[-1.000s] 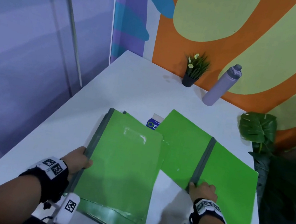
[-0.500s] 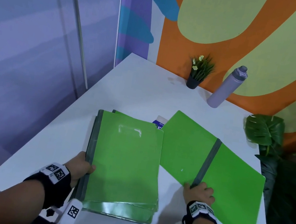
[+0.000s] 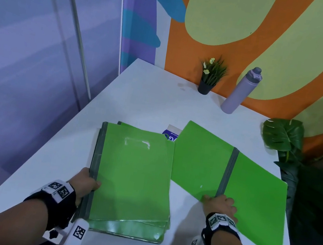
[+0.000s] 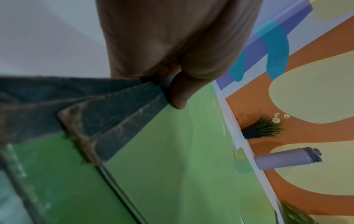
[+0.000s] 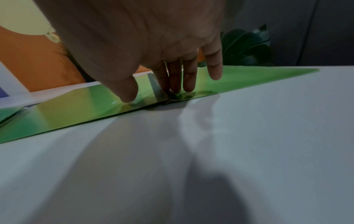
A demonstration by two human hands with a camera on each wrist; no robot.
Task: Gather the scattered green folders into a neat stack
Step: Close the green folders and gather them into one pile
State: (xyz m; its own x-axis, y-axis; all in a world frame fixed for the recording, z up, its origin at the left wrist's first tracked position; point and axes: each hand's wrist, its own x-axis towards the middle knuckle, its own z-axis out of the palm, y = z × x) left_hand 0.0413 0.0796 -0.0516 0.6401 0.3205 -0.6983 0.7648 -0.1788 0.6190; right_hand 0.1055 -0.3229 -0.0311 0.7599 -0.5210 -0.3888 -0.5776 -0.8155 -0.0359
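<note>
Left hand [image 3: 85, 183] pinches folder stack [image 3: 132, 179] spine; right hand [image 3: 220, 205] fingers straight, prob. pressing open folder [image 3: 198, 162].

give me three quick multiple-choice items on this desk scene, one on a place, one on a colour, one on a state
1. Where does the bottle stand?
A. against the far wall
B. on the stack
C. on the floor

2. What colour is the spine of the open folder?
A. red
B. grey
C. white

3. What is the left hand doing?
A. hanging idle
B. gripping the stack by its spine edge
C. holding the bottle

Key: 1 A, it stands beside the potted plant; 2 B, a grey strip divides the green; 3 B, the thumb lies over the grey edge.
</note>
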